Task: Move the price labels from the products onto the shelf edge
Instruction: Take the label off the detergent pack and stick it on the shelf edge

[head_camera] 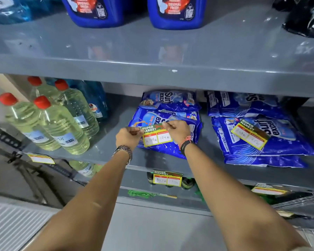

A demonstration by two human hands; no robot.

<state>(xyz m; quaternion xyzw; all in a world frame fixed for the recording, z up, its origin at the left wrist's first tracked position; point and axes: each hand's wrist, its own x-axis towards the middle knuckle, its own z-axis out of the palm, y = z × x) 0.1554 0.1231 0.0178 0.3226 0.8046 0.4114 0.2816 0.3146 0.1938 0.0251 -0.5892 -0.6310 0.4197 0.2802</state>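
A yellow-and-green price label (157,136) lies on the front blue detergent bag (172,116) in the middle of the grey shelf. My left hand (128,137) pinches the label's top left corner. My right hand (176,130) pinches its top right corner. A second label (249,135) lies on the blue detergent bags (272,142) to the right, untouched. The shelf edge (140,167) runs below my wrists. Another label (167,178) hangs just under that edge, and one more label (42,158) sits on the edge at the left.
Several clear bottles with red caps (49,122) stand on the left of the shelf. Two blue jugs (134,11) stand on the shelf above, with black bags (308,17) at its right. Dark bottles (187,183) and green packs show on the shelf below.
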